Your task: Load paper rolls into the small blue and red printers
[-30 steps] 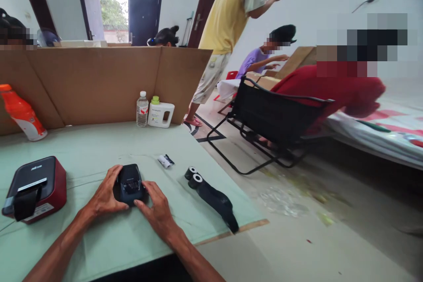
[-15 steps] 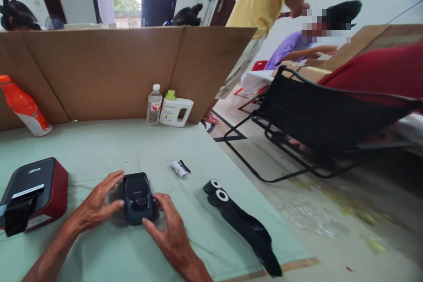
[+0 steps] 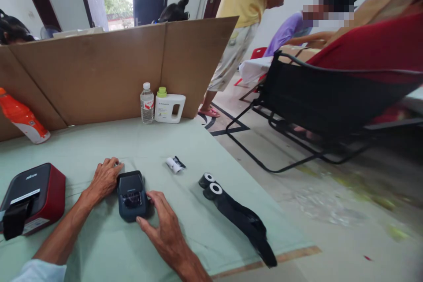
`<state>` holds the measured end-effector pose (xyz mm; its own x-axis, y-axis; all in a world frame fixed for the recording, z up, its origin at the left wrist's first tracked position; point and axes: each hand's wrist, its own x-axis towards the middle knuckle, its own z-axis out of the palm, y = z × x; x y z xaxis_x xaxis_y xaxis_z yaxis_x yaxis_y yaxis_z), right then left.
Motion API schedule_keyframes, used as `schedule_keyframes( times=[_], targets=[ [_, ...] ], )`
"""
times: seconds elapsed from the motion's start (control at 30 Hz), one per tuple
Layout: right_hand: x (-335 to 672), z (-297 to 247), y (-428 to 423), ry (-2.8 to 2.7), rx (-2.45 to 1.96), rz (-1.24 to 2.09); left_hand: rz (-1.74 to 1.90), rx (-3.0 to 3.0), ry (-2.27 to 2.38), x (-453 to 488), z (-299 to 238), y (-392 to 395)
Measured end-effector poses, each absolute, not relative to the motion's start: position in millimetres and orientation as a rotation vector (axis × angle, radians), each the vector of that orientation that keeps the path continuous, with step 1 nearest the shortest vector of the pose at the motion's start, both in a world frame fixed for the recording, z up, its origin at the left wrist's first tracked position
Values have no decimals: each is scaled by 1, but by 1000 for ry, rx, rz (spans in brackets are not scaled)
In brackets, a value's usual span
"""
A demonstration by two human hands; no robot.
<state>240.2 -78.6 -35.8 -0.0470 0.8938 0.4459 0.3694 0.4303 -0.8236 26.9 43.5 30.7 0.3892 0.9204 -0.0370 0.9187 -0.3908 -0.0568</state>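
Observation:
A small dark blue-black device (image 3: 131, 195) lies on the pale green table cover (image 3: 99, 150) between my two hands. My left hand (image 3: 105, 177) rests on the cover at the device's upper left corner, fingers curled and touching its edge. My right hand (image 3: 163, 222) lies at the device's right side, thumb against its lower front corner, fingers partly spread. Neither hand lifts it.
A red and black label printer (image 3: 31, 196) sits at the left. Black tape rolls in a black bag (image 3: 231, 211) and a small white roll (image 3: 175, 164) lie to the right. Two bottles (image 3: 147, 103), a white jug (image 3: 169, 107) and a cardboard screen (image 3: 99, 70) stand behind. A black chair (image 3: 317, 105) and several people are at the right.
My left hand has slid from the device's left side up to its upper left corner. The device has stayed on the cover between my hands. The camera view shifted slightly.

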Motion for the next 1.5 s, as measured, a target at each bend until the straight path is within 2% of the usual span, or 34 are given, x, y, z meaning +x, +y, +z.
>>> schedule_keyframes(
  times=[0.17,0.33,0.43,0.6,0.83,1.07,1.5],
  targets=[
    [239,-39,-78,-1635,-1145,613,-14,-2618,-1722,22,26,50],
    [240,-40,-75,-1650,-1140,604,-645,-2877,-1691,4,23,38],
    [242,-40,-74,-1663,-1124,604,-850,-3091,-1714,-5,30,13],
    [243,-38,-71,-1695,-1092,600,-870,-3246,-1658,1,30,-14],
    [242,-34,-68,-1781,-1046,444,-1136,-3089,-1496,11,4,-16],
    [241,-36,-70,-1819,-1066,338,-1263,-2959,-1511,17,2,-26],
    [244,-22,-54,-1851,-1064,325,-1160,-3186,-1428,7,14,-25]
  ],
)
